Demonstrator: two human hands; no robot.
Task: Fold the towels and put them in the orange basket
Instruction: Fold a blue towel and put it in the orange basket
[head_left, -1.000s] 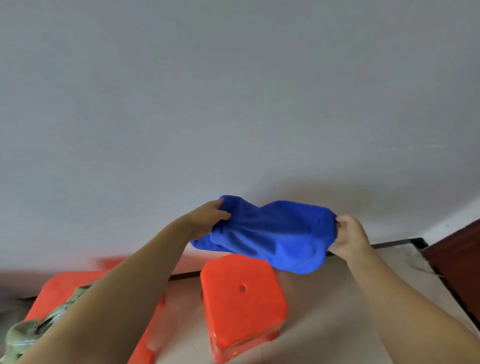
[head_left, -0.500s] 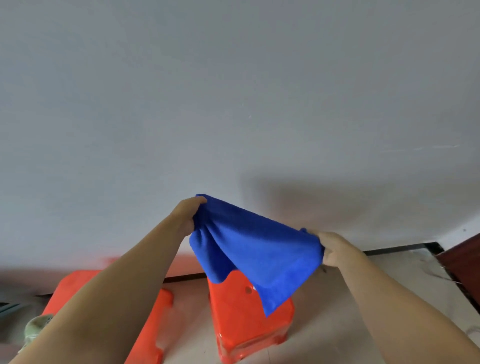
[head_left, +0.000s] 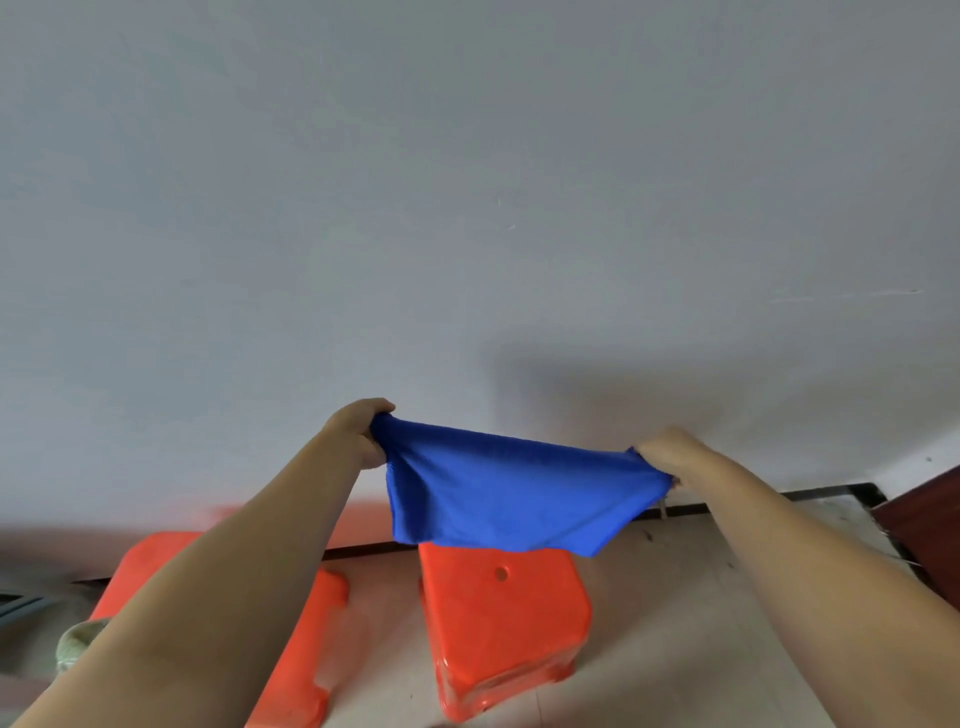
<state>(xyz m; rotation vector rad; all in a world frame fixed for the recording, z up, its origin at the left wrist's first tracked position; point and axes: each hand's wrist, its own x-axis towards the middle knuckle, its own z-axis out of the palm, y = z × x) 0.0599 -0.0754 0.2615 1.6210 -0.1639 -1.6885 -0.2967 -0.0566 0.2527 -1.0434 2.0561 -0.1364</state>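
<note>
A blue towel (head_left: 506, 493) hangs stretched in the air between both hands, in front of a pale wall. My left hand (head_left: 358, 434) grips its left top corner and my right hand (head_left: 670, 452) grips its right top corner. The cloth sags below them over an orange stool (head_left: 501, 623). At the lower left, an orange basket (head_left: 306, 649) is mostly hidden behind my left forearm. A greenish cloth (head_left: 78, 642) shows at its left side.
A pale wall (head_left: 467, 208) fills most of the view. Light floor tiles (head_left: 691, 623) lie around the stool. A dark baseboard strip runs along the wall's foot, and a dark red-brown door or cabinet (head_left: 924, 514) stands at the right edge.
The hands have moved apart and pulled the bunched blue towel out flat and wide between them. The view has tilted slightly, showing more of the stool.
</note>
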